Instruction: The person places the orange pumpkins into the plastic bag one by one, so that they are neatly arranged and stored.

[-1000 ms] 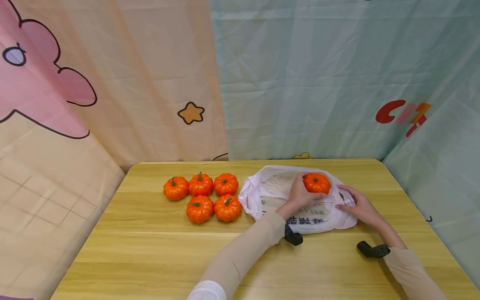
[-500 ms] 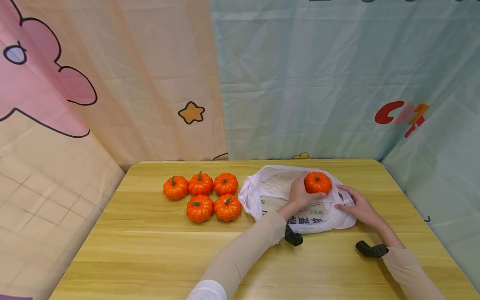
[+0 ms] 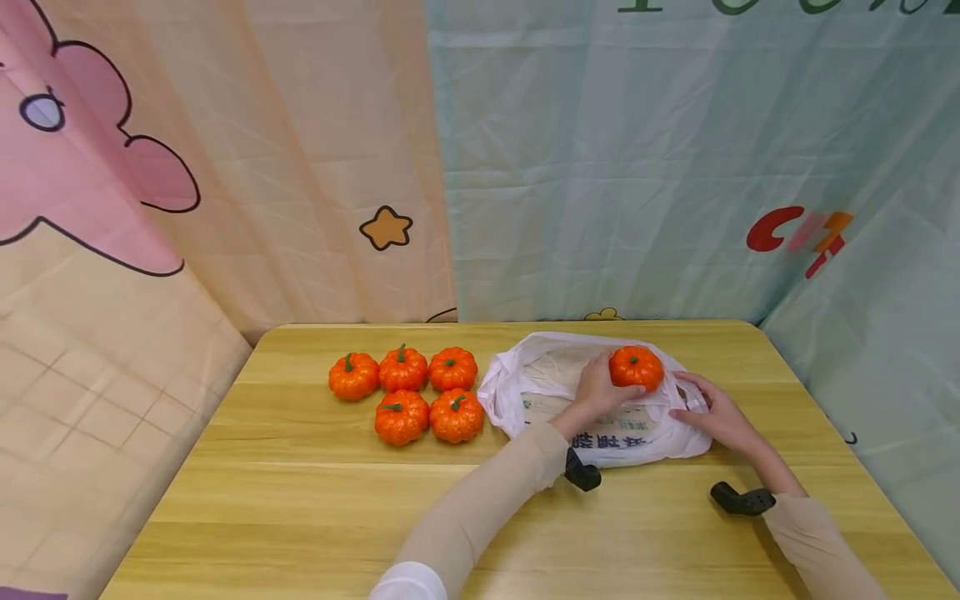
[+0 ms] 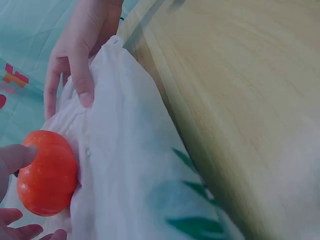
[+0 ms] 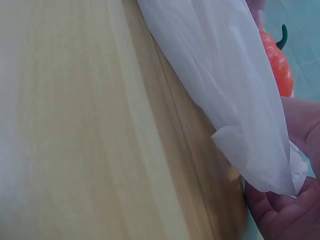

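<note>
With its thumb on one side and fingers beneath, my left hand [image 3: 597, 389] holds a small orange pumpkin [image 3: 636, 369] with a green stem, at the mouth of a white plastic bag [image 3: 510, 385]. The bag lies flat and crumpled, dark printing on its front. In the left wrist view the thumb presses on the pumpkin [image 4: 49, 175], right against the bag [image 4: 115, 130]. My right hand [image 3: 718, 414] grips the bag's right edge; in the right wrist view white plastic [image 5: 270, 175] is caught between its thumb and fingers [image 5: 290, 210]. The bag's inside is mostly hidden.
Several more orange pumpkins [image 3: 402, 417] stand in two rows left of the bag, the nearest close to its left edge. The wooden table [image 3: 315, 500] ends at a curtain [image 3: 570, 208] behind. A black wrist device [image 3: 742, 500] sits by each sleeve.
The left hand and its pumpkin have shifted very slightly to the right over the bag. The right hand keeps its grip on the bag's edge, and the head view has tilted a little.
</note>
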Available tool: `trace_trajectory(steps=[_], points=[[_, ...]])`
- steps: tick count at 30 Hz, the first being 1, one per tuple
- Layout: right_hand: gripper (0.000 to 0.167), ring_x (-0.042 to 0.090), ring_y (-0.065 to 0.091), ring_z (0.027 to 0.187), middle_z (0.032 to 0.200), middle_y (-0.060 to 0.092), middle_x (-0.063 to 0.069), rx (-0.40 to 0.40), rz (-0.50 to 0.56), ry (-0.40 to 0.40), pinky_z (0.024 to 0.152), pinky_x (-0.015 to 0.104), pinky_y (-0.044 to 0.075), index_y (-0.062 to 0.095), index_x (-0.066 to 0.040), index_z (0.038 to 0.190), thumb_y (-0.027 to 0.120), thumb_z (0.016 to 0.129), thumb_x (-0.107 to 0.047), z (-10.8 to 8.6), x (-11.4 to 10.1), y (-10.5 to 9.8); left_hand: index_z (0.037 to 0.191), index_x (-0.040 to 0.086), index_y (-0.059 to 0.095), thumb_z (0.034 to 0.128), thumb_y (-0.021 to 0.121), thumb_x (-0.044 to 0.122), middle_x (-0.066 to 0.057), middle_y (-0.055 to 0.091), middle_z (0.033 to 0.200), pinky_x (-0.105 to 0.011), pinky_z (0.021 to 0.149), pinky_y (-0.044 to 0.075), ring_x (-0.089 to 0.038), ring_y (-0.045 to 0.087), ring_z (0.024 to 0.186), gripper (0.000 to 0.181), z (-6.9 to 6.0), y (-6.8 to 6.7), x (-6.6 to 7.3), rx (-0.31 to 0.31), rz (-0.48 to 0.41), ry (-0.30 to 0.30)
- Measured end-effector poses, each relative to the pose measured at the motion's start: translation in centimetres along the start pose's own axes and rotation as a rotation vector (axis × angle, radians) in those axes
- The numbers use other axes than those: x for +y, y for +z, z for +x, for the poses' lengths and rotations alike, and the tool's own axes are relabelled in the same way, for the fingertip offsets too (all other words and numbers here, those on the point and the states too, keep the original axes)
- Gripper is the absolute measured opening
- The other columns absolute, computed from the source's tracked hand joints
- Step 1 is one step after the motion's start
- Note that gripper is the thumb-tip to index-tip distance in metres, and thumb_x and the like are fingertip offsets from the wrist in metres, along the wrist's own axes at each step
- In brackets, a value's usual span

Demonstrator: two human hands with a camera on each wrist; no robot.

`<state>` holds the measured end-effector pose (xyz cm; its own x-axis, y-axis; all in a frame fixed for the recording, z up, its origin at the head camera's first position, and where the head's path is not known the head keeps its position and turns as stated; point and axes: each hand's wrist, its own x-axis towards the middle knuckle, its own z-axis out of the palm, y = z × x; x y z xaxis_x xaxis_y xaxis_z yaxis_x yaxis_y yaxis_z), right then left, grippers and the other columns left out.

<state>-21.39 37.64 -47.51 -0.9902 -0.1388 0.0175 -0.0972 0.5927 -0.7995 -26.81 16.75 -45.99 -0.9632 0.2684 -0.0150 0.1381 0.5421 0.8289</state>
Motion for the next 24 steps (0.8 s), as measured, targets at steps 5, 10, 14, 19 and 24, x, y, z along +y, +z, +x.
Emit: trace_trajectory(steps=[5,10,14,19,24], points=[[0.066,0.049,0.031,0.128,0.147,0.027,0.035,0.011,0.004,0.002,0.102,0.069,0.028,0.032,0.006,0.143,0.065,0.09,-0.013,0.0,0.0,0.0,0.144,0.011,0.04,0.0835,0.074,0.026,-0.006,0.049,0.143,-0.034,0.108,0.041,-0.023,0.047,0.13,0.071,-0.6,-1.5,0.2,-0.006,0.022,0.004],[0.067,0.05,0.028,0.13,0.148,0.025,0.036,0.015,0.006,0.008,0.103,0.071,0.024,0.032,0.005,0.143,0.066,0.089,-0.014,-0.1,0.0,0.0,0.145,0.012,0.041,0.0831,0.074,0.023,-0.005,0.046,0.146,-0.038,0.11,0.04,-0.024,0.044,0.134,0.071,-1.3,-3.6,0.5,-0.004,-0.003,0.021],[0.067,0.052,0.026,0.131,0.148,0.024,0.036,0.012,0.011,0.015,0.103,0.072,0.023,0.031,0.006,0.143,0.066,0.09,-0.015,-0.1,-0.1,0.1,0.145,0.012,0.04,0.0842,0.073,0.022,-0.004,0.044,0.148,-0.038,0.111,0.038,-0.024,0.042,0.136,0.07,-2.1,-5.4,0.7,-0.007,-0.018,0.056],[0.067,0.053,0.025,0.131,0.148,0.023,0.037,0.009,0.013,0.011,0.103,0.072,0.022,0.03,0.006,0.144,0.066,0.09,-0.013,-0.1,-0.2,0.1,0.145,0.013,0.04,0.0857,0.072,0.025,-0.006,0.045,0.148,-0.039,0.109,0.04,-0.025,0.042,0.135,0.068,-2.9,-7.4,0.6,0.003,0.008,0.097],[0.067,0.052,0.026,0.13,0.148,0.024,0.037,0.009,-0.002,0.007,0.102,0.072,0.023,0.03,0.006,0.144,0.065,0.09,-0.014,-0.1,-0.3,0.1,0.144,0.011,0.041,0.0867,0.071,0.023,-0.01,0.047,0.144,-0.042,0.106,0.042,-0.028,0.045,0.132,0.065,-3.7,-9.4,0.0,0.027,-0.022,0.138]])
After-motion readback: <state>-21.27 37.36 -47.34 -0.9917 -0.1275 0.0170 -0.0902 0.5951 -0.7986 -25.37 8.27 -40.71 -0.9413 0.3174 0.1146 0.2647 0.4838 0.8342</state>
